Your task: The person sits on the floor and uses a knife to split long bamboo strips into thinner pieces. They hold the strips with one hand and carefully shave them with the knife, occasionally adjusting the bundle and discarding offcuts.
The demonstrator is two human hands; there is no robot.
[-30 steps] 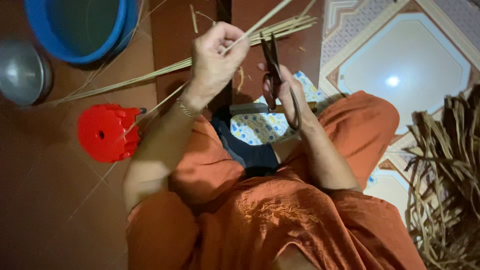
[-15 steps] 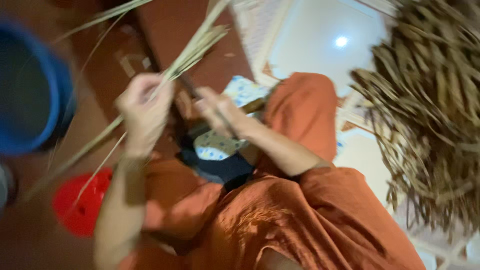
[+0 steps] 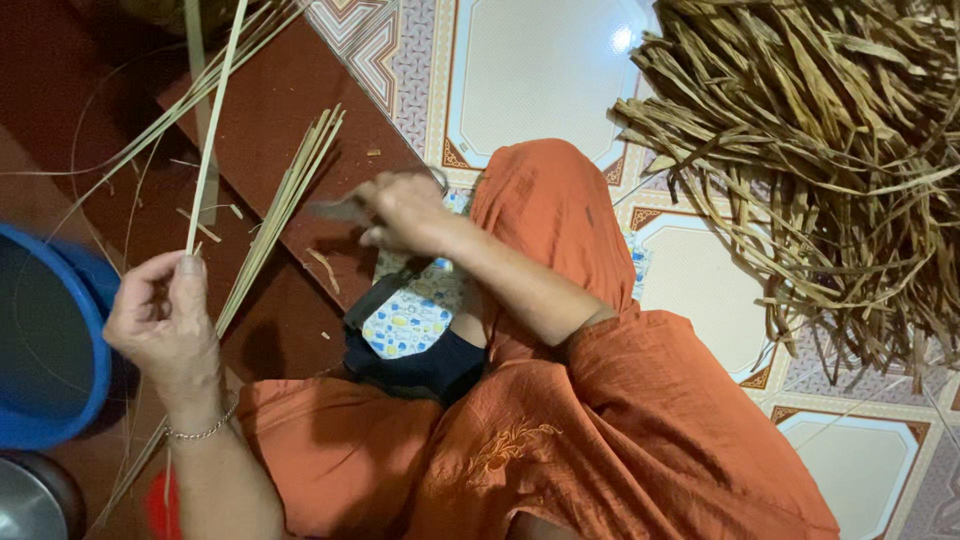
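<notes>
The left hand [image 3: 165, 320] was closed in a pinch around the lower end of a thin pale reed strip [image 3: 213, 130], thumb and fingertips pressed together on it, so that the strip rose steeply up and away toward the top of the view. A thin bracelet [image 3: 200, 432] circled that wrist. The right hand [image 3: 400, 212] was clenched around the handles of a pair of scissors [image 3: 345, 210], whose blades pointed left over the dark wooden board [image 3: 280, 110]; the blur there hid whether the blades were parted or closed.

Just beyond the hands, a small bundle of similar pale strips [image 3: 285, 200] lay slanting across the board, with a few short offcuts [image 3: 322, 265] scattered near it. A patterned cloth [image 3: 415, 318] sat on the person's lap between the orange-clad knees. To the left stood a blue plastic basin [image 3: 60, 340], with the rim of a metal bowl [image 3: 35, 505] below it. On the tiled floor [image 3: 540, 70] to the right, well apart from the hands, spread a large heap of dried brown leaf strips [image 3: 830, 150].

Judging from that, the work seemed only partly done: a modest bundle was prepared and one strip was in hand, while the great heap looked untouched.
</notes>
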